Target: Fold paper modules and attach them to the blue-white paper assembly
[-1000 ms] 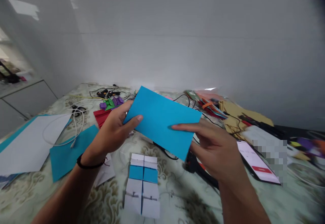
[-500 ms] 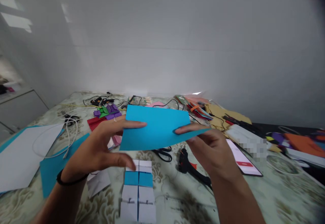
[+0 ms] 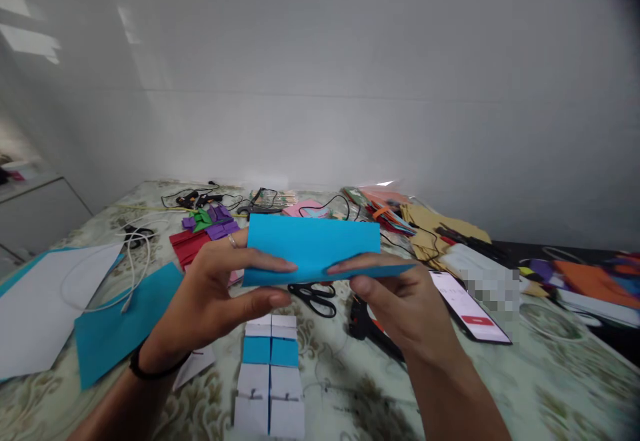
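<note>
A sheet of blue paper (image 3: 313, 241) is held up in the air between both hands, its near edge bending toward me. My left hand (image 3: 220, 284) grips its left side, fingers on top and thumb below the near edge. On the right side my right hand (image 3: 395, 287) pinches the sheet, index finger lying along its surface and thumb underneath. Below on the table lies a folded white and blue paper piece (image 3: 270, 377), marked off by creases. Black scissors (image 3: 316, 299) and a black glue gun (image 3: 373, 327) rest just beyond and to the right of it.
At left lie white paper (image 3: 47, 307), blue paper (image 3: 125, 321) and a white cable (image 3: 145, 261). Red and purple folded papers (image 3: 193, 244) are behind my left hand. A lit phone (image 3: 470, 311) lies at right, with coloured sheets (image 3: 395, 211) at the back.
The blue sheet has tilted and its near edge has risen, so less of its face shows. My left thumb has closed up toward the sheet, and my right hand has shifted slightly left.
</note>
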A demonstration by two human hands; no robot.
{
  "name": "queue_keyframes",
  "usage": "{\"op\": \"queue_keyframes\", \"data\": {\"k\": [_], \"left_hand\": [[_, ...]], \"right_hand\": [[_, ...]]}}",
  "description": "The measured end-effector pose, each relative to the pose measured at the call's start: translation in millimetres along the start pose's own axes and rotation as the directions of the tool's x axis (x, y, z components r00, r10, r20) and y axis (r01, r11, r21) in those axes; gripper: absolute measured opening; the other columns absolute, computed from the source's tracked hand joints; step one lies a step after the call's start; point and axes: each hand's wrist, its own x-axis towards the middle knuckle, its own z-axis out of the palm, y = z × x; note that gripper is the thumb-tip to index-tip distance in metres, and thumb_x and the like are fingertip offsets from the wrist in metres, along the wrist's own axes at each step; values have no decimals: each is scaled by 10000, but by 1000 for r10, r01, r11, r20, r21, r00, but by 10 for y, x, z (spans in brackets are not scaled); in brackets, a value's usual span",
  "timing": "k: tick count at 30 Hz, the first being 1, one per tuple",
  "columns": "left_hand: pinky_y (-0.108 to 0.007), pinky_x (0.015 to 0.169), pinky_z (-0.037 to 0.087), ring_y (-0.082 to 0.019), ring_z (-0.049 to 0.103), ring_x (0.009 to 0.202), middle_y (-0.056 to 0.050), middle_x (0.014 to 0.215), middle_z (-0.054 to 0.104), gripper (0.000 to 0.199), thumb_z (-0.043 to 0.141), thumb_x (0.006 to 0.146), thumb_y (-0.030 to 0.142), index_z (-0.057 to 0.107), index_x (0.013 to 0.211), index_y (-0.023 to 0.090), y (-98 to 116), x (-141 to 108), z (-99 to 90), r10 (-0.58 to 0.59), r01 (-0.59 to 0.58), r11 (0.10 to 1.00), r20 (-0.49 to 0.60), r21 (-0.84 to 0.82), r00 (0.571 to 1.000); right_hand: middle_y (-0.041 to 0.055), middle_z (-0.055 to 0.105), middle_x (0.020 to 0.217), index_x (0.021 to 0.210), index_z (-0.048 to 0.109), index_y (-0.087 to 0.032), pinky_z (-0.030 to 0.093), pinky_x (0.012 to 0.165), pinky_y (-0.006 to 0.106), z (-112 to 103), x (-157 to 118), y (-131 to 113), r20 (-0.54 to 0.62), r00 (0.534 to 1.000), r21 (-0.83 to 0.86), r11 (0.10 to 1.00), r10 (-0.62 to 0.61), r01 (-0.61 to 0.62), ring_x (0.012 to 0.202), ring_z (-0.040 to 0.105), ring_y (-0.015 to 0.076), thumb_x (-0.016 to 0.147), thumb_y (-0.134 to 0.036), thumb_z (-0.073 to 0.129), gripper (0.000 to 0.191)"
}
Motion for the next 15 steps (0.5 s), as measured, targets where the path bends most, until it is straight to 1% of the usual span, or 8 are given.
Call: {"op": "queue_keyframes", "data": {"k": [2,3,5,7,8,10,12,15], "left_hand": [[-393,798,632,-291,767,960,-53,997,834,336,842,850,536,845,1131,350,-7,-8,2,-39,39,999,6,-10,999],[-402,828,639,-309,764,1038,-54,1093,834,387,848,849,521,819,1203,365,-11,-13,7,-53,53,999,-2,0,999],[-385,810,653,-315,768,1094,-38,1227,814,447,846,864,485,772,1296,395,-20,-22,25,-53,54,998,-33,33,998],[-347,760,662,-282,798,1024,0,1194,828,403,838,884,445,774,1281,424,-23,-24,50,-21,25,998,-66,61,998],[-336,770,669,-265,807,1004,19,1164,837,368,834,892,423,783,1257,434,-21,-23,63,-4,10,998,-86,62,996],[-329,850,680,-240,813,1026,47,1155,837,326,820,916,370,789,1231,447,-17,-19,90,13,-9,1000,-121,28,993],[-332,926,679,-232,804,1084,53,1196,822,317,799,939,316,788,1231,437,-17,-19,111,11,-12,1000,-144,-8,989],[-333,966,679,-236,791,1132,31,1259,792,354,783,952,264,769,1281,392,-32,-27,131,-3,3,1000,-138,1,990]], "right_hand": [[30,800,777,843,852,-261,633,608,313,16,-9,30,-6,1000,8,1000,-9,9,674,716,192,887,-564,804,309],[27,796,788,837,843,-254,634,632,313,26,-14,44,-10,1000,20,1000,-8,8,688,710,188,897,-543,801,298],[22,771,770,809,824,-242,616,635,294,48,-27,65,-9,1000,45,999,5,-5,681,682,173,913,-504,796,283],[14,719,705,755,797,-231,570,570,266,70,-40,69,-25,999,58,998,24,-23,623,624,154,908,-487,803,298],[10,694,680,733,784,-226,545,540,257,80,-45,65,-42,999,62,998,34,-32,600,597,147,902,-480,809,305],[6,674,664,722,773,-220,523,519,250,96,-53,52,-78,995,70,996,54,-49,593,577,142,888,-463,823,298],[5,687,683,741,776,-217,529,535,248,105,-57,44,-102,992,81,995,70,-62,615,593,144,883,-435,830,266],[12,733,721,758,783,-209,556,563,256,105,-55,61,-106,991,100,992,86,-76,645,648,155,897,-405,817,242]]}}
